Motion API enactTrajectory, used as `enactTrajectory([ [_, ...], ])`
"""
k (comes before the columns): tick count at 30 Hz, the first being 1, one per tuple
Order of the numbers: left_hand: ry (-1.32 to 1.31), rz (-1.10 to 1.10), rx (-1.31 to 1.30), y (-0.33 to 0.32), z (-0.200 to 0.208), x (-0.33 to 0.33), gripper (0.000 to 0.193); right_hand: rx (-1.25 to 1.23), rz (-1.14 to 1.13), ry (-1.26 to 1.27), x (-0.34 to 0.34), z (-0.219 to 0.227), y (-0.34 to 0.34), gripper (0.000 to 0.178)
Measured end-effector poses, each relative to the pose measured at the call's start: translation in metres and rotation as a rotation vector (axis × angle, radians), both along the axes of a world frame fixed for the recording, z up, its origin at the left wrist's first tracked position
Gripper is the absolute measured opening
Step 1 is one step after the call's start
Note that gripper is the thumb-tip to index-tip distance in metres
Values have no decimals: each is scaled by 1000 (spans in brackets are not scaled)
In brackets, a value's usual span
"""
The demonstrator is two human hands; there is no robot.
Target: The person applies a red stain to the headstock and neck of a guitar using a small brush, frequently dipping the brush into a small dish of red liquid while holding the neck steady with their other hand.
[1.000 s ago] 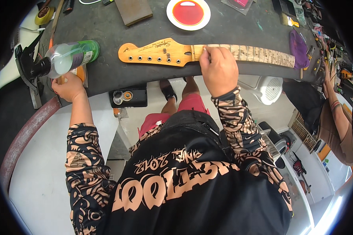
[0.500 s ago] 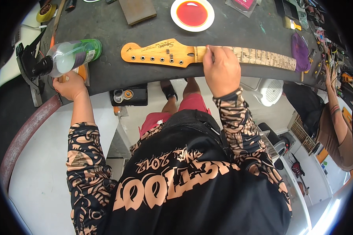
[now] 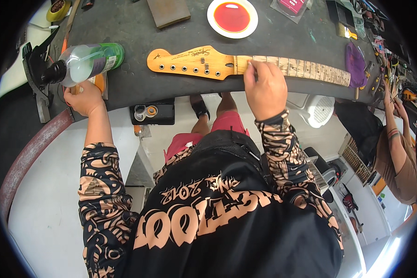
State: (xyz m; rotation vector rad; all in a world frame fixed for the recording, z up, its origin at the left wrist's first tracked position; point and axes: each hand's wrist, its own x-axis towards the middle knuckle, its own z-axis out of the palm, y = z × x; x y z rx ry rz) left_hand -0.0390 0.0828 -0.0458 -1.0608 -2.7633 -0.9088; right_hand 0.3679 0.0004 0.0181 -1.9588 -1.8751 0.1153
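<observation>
Wooden neck (image 3: pixel 241 66): flat on the table (image 3: pixel 134 90), headstock (image 3: pixel 185 62) leftward.
Right hand (image 3: pixel 266 90): fingers curled together over the neck; cannot tell if anything is pinched.
Left hand (image 3: pixel 84 98): half-curled, left of the neck; hold unclear.
Spray bottle (image 3: pixel 89 64): left of the neck, partly hiding an orange item (image 3: pixel 98 83).
Bowl (image 3: pixel 232 35) of red liquid (image 3: pixel 231 18): beyond the neck.
Purple cloth (image 3: pixel 355 65): neck's right end.

Dark workbench (image 3: pixel 180 39) across top; pale floor (image 3: pixel 185 111); white perforated stool (image 3: pixel 320 110); bright glare (image 3: pixel 385 255) lower right.

Right hand's fingers (image 3: pixel 262 70) closer to the near edge of the guitar neck (image 3: pixel 306 68), co-worker's second hand (image 3: pixel 399 109) newly visible
</observation>
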Motion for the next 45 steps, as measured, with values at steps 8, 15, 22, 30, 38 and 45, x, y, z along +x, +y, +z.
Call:
enactTrajectory([
  [8,2,3,-14,-1,4,2,54,13,-5,35,0,-2,8,8],
  [15,1,26,-45,-1,6,5,53,36,37,71,-20,-3,11,7],
  [22,24,15,-57,0,5,4,49,40,38,70,-12,-4,15,8],
  [30,-79,23,-29,2,16,13,54,-59,-263,463,55,22,58,23],
  [38,-7,40,-102,-1,8,11,44,-216,164,129,59,24,102,16],
  [45,16,61,-53,-3,5,5,45,-174,733,-401,54,31,136,11],
])
